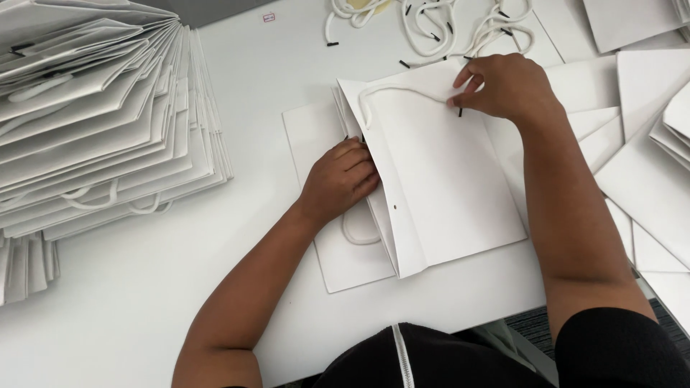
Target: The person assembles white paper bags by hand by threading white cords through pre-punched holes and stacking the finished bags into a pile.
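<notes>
Paper bag: a flat white paper bag [445, 179] lies at the centre of the frame on the white table [144, 302], its mouth turned toward the upper left, so both hands can get at the top edge.
Cord handle: a white cord handle [402, 92] with a black tip loops across the bag's upper part, one end under the right hand.
Right hand: the right hand [503, 86], upper centre-right, pinches the cord's black-tipped end against the bag's top edge, fingers curled closed on it.
Left hand: the left hand [341, 179] has its fingers slipped into the bag's open side, pressing flat, apparently to steady the panel and keep it parted; not gripping anything I can make out.
Sheet beneath: a second flat bag [316, 136] lies under it, with a cord loop [359, 233] showing at lower centre.
Edges: the bag's lower corner sits near the table's front edge.
Left side: a fanned stack of finished bags [100, 122] fills the upper left, apart from the work.
Top: loose cords [431, 25] lie just above the right hand, within reach.
Right side: overlapping flat bags [647, 165] crowd the right.
Open room: bare table shows at lower left.
</notes>
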